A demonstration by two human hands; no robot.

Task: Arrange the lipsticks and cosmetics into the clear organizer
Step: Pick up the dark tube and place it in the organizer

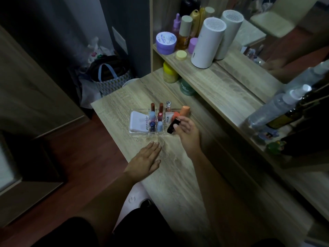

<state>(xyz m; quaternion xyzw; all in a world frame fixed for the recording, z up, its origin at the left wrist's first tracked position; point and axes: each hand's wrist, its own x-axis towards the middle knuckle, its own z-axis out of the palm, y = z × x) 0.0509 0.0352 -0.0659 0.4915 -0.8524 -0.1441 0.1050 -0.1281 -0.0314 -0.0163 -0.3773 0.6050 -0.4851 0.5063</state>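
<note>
Grasping a black lipstick, the right hand is held beside the clear organizer at frame centre; the left hand is laid flat, released, on the table.

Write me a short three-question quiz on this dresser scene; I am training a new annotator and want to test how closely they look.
1. True or false: the left hand lies flat on the wooden dresser top, holding nothing.
2. What does the right hand hold?
A. a slim black tube
B. a purple jar
C. a white cylinder
3. Fill in: the flat white compact lies in the ____ end compartment of the clear plastic organizer.

Key:
1. True.
2. A; the slim black tube is tilted at the organizer's right end.
3. Left.
</note>
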